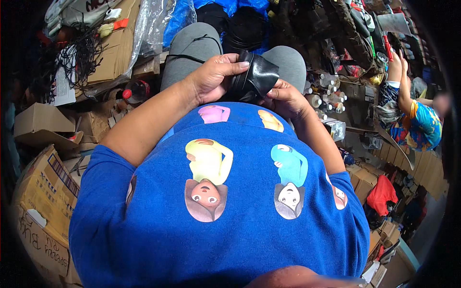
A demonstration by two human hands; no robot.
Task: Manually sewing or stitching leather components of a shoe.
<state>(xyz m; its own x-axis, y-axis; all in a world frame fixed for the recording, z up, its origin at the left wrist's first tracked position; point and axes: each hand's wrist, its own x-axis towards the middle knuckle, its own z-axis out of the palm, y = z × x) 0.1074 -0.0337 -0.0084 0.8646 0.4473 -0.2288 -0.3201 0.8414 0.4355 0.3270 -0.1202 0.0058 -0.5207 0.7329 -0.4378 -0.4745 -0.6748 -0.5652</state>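
Observation:
Over my lap, between my grey-clad knees, I hold a black leather piece (254,77) with small punched holes and stitched seams; it looks like a shoe upper. My left hand (218,77) pinches its left side, thumb on top. The fingers of my right hand (287,97) close on its lower right edge, and part of that hand is behind the leather. A thin black cord (185,58) loops across my left knee, leading toward the left hand. Where the cord ends is hidden.
Dark round pieces (245,30) lie on blue plastic (175,24) ahead. At left are tangled black cords (86,55), a bottle (136,91) and cardboard boxes (45,127). Small white-capped bottles (331,93) crowd the right. Farther right sits another person (415,125) in bright patterned clothing.

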